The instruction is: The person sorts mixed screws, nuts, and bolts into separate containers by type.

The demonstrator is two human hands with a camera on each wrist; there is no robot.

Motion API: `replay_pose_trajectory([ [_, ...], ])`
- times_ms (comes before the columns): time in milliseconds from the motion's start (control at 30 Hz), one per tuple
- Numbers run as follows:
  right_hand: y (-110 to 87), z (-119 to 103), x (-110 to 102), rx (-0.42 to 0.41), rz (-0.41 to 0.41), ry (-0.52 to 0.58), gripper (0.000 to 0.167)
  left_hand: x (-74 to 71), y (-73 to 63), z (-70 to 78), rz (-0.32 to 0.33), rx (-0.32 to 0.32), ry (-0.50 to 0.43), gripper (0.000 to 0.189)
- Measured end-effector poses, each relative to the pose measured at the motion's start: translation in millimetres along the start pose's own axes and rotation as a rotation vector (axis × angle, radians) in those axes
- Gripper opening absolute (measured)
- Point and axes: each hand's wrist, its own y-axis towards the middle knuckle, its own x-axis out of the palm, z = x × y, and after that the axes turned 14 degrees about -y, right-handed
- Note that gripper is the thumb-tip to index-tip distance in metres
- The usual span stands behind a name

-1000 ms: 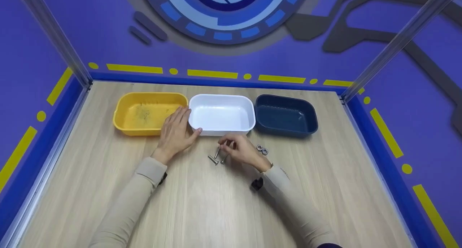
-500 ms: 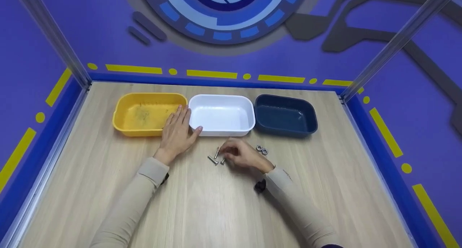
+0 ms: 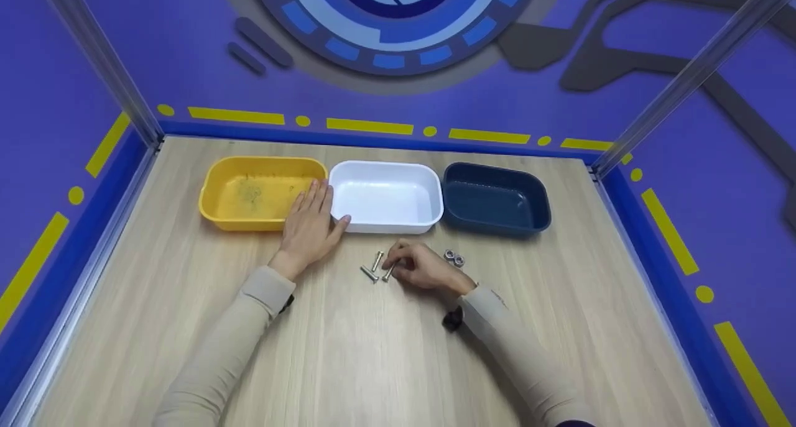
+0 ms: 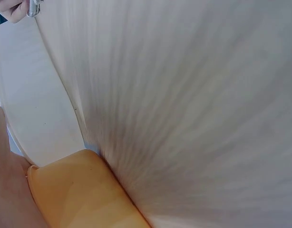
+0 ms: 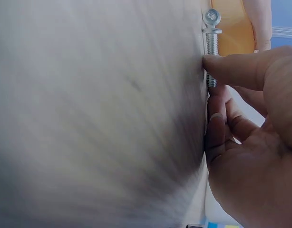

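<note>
My left hand lies with straight fingers over the adjoining rims of a yellow bin and a white bin. In front of the white bin, my right hand pinches a silver bolt between thumb and fingers, low at the tabletop. Two more silver bolts, one upper and one lower, lie just left of those fingertips. The right wrist view shows the thumb against a threaded shank. Part of the held bolt is hidden by the fingers.
To the right of the white bin stands a dark blue bin. Two metal nuts lie side by side beyond the right wrist. Purple panels enclose the wooden table at the back and sides.
The right hand has shifted slightly toward the person and right, away from the upper bolt, and its fingertips now meet at the nearest bolt. The left hand stays on the bins.
</note>
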Motion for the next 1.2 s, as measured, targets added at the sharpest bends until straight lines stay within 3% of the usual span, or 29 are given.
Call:
replay_pose_trajectory([
  [733,2.2,1.4,-2.5,0.020,-0.003,0.053,0.012,-0.8,-0.3,-0.9,-0.019,-0.003,-0.002,0.084],
  [1200,3.3,-11.7,-13.0,-0.051,0.073,0.102,0.014,-0.6,-0.4,0.3,-0.028,-0.011,0.011,0.085],
])
